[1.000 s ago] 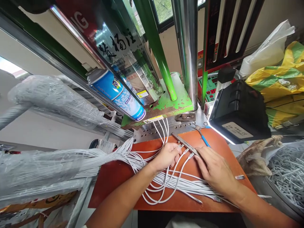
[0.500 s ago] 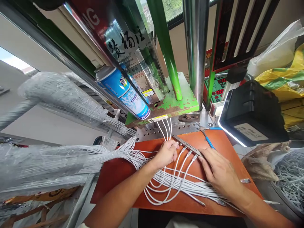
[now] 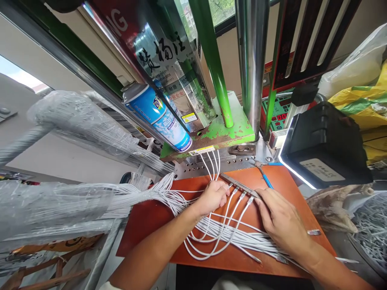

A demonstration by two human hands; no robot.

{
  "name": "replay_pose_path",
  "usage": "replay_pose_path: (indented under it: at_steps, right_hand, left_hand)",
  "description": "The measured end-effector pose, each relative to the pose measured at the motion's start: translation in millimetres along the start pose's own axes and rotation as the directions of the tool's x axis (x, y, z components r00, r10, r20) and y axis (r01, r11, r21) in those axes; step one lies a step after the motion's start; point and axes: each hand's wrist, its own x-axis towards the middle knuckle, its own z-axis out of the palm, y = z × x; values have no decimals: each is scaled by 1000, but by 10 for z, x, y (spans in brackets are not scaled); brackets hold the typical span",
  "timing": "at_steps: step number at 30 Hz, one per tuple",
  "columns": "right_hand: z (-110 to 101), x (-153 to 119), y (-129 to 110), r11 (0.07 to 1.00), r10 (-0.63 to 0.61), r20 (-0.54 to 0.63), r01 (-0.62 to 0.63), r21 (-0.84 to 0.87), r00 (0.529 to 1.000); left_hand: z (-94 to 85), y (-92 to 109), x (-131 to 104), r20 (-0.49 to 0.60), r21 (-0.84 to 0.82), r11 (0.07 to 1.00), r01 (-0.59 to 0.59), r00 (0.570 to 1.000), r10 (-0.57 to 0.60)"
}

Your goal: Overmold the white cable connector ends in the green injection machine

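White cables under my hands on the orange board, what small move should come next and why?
Probably nudge the next connector tip against the metal strip. The left hand pinches one of the white cables near its tip, the right hand rests on the strip's end, and several tips already line up along it.

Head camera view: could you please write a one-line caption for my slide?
Left hand and right hand line up thin white cables along a slim metal bar on an orange-brown board.

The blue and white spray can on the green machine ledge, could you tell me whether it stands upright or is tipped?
Tipped. The blue and white spray can leans at a slant, its base on the green machine ledge, its grey cap up-left.
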Motion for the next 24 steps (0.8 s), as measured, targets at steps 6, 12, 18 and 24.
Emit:
replay_pose_path:
  at_steps: [6, 12, 18, 24]
  right_hand:
    - [-7, 7, 3, 999, -36, 39, 35, 8, 999]
    - [-53, 10, 32, 987, -157, 118, 152, 44, 981]
    - [-20, -12, 18, 995, -97, 122, 97, 6, 988]
    - [11, -17, -28, 991, -83, 179, 100, -90, 980]
  left_hand:
    - [5, -48, 25, -43, 21, 1000, -15, 999, 16]
    - [73, -81, 67, -84, 89, 995, -36, 996, 43]
    - [-38, 206, -143, -125, 352, 927, -130, 975, 184]
    - [173, 314, -626, 62, 834, 435, -338, 843, 535]
